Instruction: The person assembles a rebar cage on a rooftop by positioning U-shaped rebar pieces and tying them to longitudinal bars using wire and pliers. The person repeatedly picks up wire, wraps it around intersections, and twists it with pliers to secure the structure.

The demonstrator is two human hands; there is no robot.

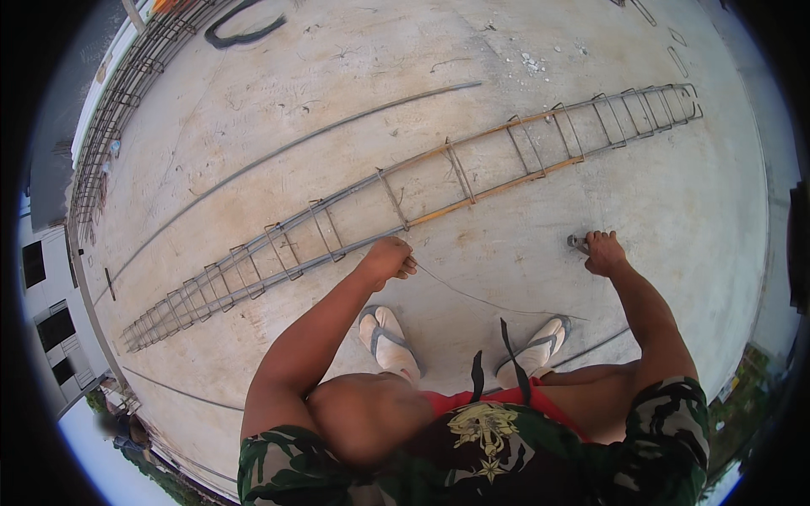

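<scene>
My left hand [390,260] is closed in a pinch on the end of a thin tie wire [460,292], which curves down to the right past my feet. The hand is close to the near bar of a long rebar cage [434,212], built of steel bars with rectangular stirrups. Out to the right, my right hand [604,253] is wrapped round a metal tool that looks like pincers [577,244]. The tool's head sticks out left of the fingers; its handles are hidden in my grip. It is below the cage in the picture and apart from it.
A single long rebar [321,135] lies beyond the cage on the concrete slab [253,181]. More tied cages [118,110] line the far left edge. A bent black strip [245,32] and rubble [531,63] lie farther off. Another person [126,430] is at lower left.
</scene>
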